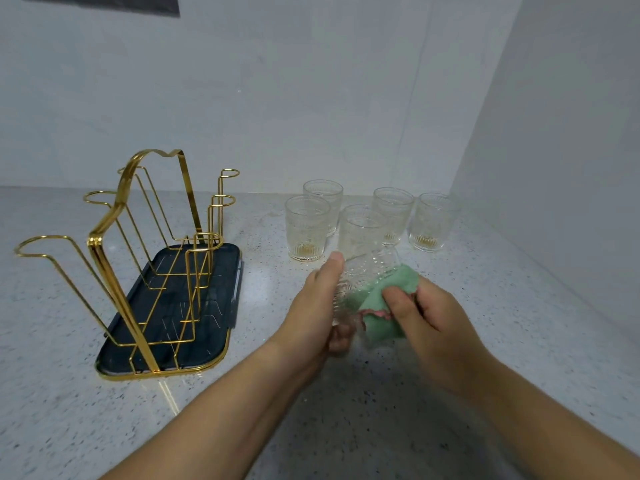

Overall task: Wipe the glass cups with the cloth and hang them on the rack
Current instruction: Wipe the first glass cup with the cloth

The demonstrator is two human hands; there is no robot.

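Speckled worktop [52, 393], centre frame: my left grip [311, 306] clasps a glass cup [367, 271], right grip [426, 320] pinches green cloth [382, 329].

Green cloth [381, 299] w/ pink edge, ribbed clear cups [306, 228], gold rack [117, 237].

Left hand [320, 306]: thumb extended upward, fingers curled round a tilted glass cup [369, 271] | Right hand [436, 323]: fingers bent, pinching a green cloth [386, 329] against the cup | Both forearms: bare, converging from the lower edge.
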